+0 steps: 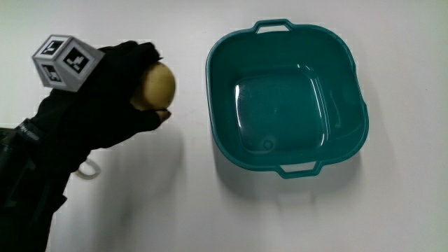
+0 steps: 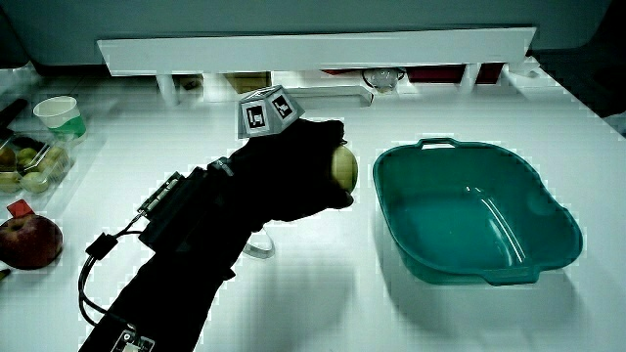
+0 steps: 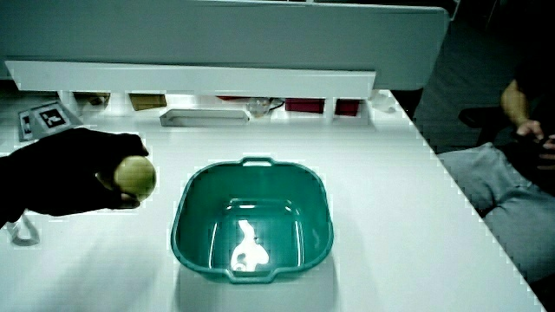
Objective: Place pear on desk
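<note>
A yellow-green pear [image 1: 155,85] is held in the gloved hand [image 1: 119,91], whose fingers curl round it. The hand carries a patterned cube [image 1: 64,61] on its back and hovers above the white desk [image 1: 175,203], beside the teal basin [image 1: 287,98]. Both side views show the pear [image 2: 344,165] [image 3: 135,176] in the hand [image 2: 293,171] [image 3: 74,173], raised over the desk next to the basin [image 2: 474,210] [image 3: 251,221]. The basin holds nothing.
A small white ring [image 1: 87,170] lies on the desk under the forearm. In a side view a red apple [image 2: 27,241], a tray of fruit [image 2: 29,161] and a paper cup [image 2: 59,115] sit at the desk's edge. A low partition [image 2: 313,49] runs along the desk.
</note>
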`<state>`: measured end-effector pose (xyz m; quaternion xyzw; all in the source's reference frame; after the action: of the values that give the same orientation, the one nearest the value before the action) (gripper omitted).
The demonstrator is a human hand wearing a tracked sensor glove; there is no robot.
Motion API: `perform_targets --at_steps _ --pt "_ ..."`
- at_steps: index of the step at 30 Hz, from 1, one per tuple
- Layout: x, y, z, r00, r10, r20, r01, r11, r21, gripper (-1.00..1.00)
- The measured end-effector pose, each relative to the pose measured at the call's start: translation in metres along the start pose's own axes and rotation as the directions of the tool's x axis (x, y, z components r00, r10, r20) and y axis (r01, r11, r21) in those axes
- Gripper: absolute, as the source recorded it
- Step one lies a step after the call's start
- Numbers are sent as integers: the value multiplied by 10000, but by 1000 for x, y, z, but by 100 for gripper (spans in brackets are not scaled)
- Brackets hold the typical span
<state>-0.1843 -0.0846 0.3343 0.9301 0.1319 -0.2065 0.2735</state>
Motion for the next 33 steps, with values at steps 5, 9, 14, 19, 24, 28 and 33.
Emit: perform_targets --at_steps 5,9,14,19,24,28,33 --pt "-20 1 -8 9985 457 -287 -458 9989 -54 0" --pt "-37 7 -18 9952 960 -209 -967 9948 -317 0" --pt "-56 12 -32 9917 1281 -102 -1285 9906 -462 0" --pt "-67 13 -40 9868 1619 -75 -1620 9850 -586 0" --pt "-74 14 -45 9808 1948 41 -1936 9769 -906 0" --pt "-95 22 -60 9818 1859 401 -1804 9770 -1135 0" --pt "-88 17 -53 9705 2380 393 -2291 9604 -1585 0"
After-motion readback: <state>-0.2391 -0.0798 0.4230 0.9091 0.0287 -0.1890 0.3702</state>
